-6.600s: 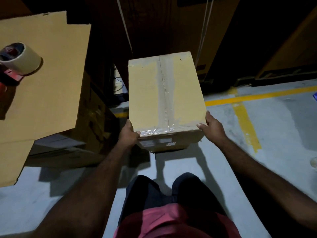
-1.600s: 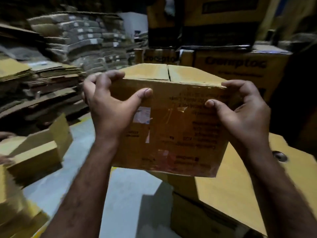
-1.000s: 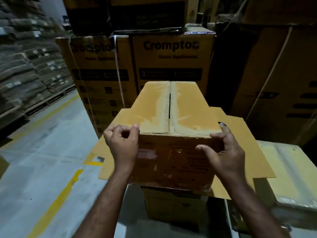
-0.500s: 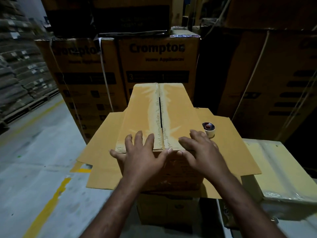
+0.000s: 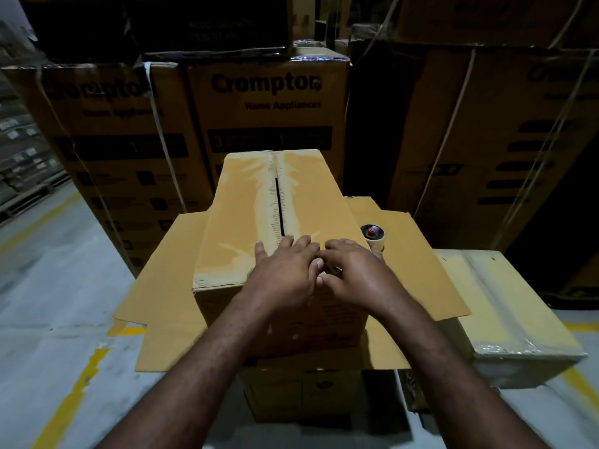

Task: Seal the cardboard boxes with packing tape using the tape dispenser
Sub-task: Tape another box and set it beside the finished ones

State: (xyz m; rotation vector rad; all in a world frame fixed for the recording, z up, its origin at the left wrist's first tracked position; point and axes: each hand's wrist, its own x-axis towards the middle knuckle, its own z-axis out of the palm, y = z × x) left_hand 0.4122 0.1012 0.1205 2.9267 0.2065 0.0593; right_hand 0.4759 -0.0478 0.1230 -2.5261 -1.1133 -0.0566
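The carton [image 5: 269, 102] behind is reading "Crompton Home Appliances", with a "3" lower down. The box [image 5: 275, 196] is sitting on a cardboard sheet [image 5: 162, 286], flaps down, a dark gap showing along the seam; its contents are hidden. I am pressing my left hand [image 5: 282, 273] flat on the seam's near end, fingers straight, and resting my right hand [image 5: 356, 277] beside it, fingers loosely bent, gripping nothing. The tape [image 5: 374, 236] is standing on the sheet just right of the box.

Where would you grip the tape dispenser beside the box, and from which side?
Probably around its roll, from above and the right: the box walls off its left, and any handle is hidden behind the right hand.
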